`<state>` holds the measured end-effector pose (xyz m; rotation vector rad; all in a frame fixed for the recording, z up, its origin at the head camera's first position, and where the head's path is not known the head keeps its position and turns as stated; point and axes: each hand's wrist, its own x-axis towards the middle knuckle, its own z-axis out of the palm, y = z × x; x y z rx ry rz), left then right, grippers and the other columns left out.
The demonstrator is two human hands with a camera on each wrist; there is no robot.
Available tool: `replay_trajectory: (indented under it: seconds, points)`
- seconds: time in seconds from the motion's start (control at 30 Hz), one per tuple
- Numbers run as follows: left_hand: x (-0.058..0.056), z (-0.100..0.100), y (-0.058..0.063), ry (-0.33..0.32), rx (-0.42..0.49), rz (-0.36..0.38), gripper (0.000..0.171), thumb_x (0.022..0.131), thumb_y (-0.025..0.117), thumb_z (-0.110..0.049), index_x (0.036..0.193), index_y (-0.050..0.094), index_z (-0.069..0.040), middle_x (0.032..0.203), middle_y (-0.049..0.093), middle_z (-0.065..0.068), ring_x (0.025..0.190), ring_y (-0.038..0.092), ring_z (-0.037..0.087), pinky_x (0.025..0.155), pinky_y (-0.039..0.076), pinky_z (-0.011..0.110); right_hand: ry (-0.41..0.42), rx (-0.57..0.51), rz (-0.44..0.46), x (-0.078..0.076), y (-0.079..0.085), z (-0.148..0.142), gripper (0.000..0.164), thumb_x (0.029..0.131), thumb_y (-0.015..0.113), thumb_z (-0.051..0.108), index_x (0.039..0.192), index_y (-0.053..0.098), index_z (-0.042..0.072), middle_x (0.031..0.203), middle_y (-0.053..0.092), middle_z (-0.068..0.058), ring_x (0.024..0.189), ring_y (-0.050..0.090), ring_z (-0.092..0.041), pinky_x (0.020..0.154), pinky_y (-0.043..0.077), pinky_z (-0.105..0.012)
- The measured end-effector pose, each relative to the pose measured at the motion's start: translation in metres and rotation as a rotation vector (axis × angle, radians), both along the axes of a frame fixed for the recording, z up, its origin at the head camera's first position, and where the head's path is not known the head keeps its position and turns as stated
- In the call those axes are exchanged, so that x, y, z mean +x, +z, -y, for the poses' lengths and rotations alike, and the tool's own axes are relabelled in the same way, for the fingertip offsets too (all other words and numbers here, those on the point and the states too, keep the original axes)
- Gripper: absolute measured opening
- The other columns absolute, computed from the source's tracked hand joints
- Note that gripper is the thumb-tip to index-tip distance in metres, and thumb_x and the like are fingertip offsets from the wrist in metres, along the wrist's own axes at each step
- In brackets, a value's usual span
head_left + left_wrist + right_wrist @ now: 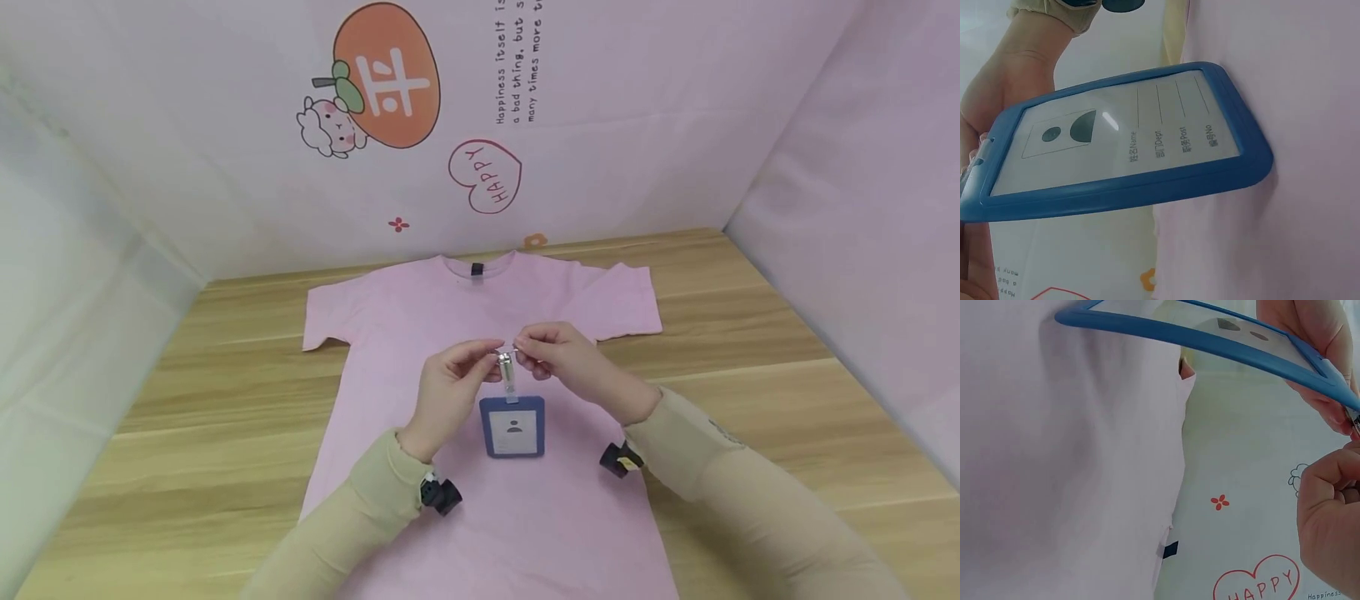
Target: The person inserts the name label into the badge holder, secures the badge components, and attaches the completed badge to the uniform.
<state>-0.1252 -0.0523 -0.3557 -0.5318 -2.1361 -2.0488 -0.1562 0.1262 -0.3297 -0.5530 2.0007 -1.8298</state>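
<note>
A blue-framed badge holder [513,456] hangs from a clear strap with a silver metal clip [507,371] over the pink T-shirt [420,325]. With thumb and fingertips, my left hand [444,396] pinches the clip from the left. On the other side my right hand [566,358] pinches a thin part at the clip's top; its exact shape is too small to tell. The holder's frame [1116,200] is large in the left wrist view, its card showing a portrait icon and printed lines. In the right wrist view, the fingertips are cut off at the edge.
The T-shirt lies spread on a wood-grain table [225,400], its collar with a black tag [477,270] toward the back. White printed cloth walls [600,167] rise behind and at both sides. A small camera [441,495] sits on each wrist.
</note>
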Motion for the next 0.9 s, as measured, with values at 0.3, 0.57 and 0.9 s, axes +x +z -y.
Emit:
replay_trajectory:
  seconds: [0.3, 0.57, 0.9]
  points:
    - [-0.0009, 0.0013, 0.0004, 0.011, 0.026, -0.07, 0.015, 0.084, 0.056, 0.017, 0.095, 0.065, 0.017, 0.089, 0.066, 0.032, 0.069, 0.063, -0.002, 0.068, 0.058, 0.028, 0.035, -0.023, 0.009, 0.0003, -0.0028, 0.0025, 0.029, 0.096, 0.041, 0.002, 0.071, 0.054, 0.011, 0.064, 0.047, 0.006, 0.058, 0.041, -0.003, 0.054, 0.034, -0.016]
    - [0.0, 0.0021, -0.0003, -0.022, 0.019, -0.079, 0.014, 0.083, 0.054, 0.019, 0.093, 0.065, 0.018, 0.087, 0.066, 0.033, 0.069, 0.065, 0.0, 0.066, 0.059, 0.033, 0.047, -0.036, 0.051, 0.0006, -0.0038, 0.0026, 0.03, 0.096, 0.041, 0.0, 0.071, 0.054, 0.012, 0.065, 0.047, 0.006, 0.059, 0.041, -0.004, 0.055, 0.034, -0.016]
    - [0.0009, 0.0013, -0.0028, -0.055, 0.058, -0.037, 0.015, 0.083, 0.054, 0.02, 0.095, 0.063, 0.02, 0.09, 0.064, 0.037, 0.07, 0.065, -0.002, 0.07, 0.057, 0.045, 0.064, -0.074, 0.087, 0.0015, -0.0065, 0.0015, 0.033, 0.096, 0.039, 0.0, 0.071, 0.055, 0.015, 0.065, 0.047, 0.006, 0.06, 0.041, -0.005, 0.055, 0.035, -0.016]
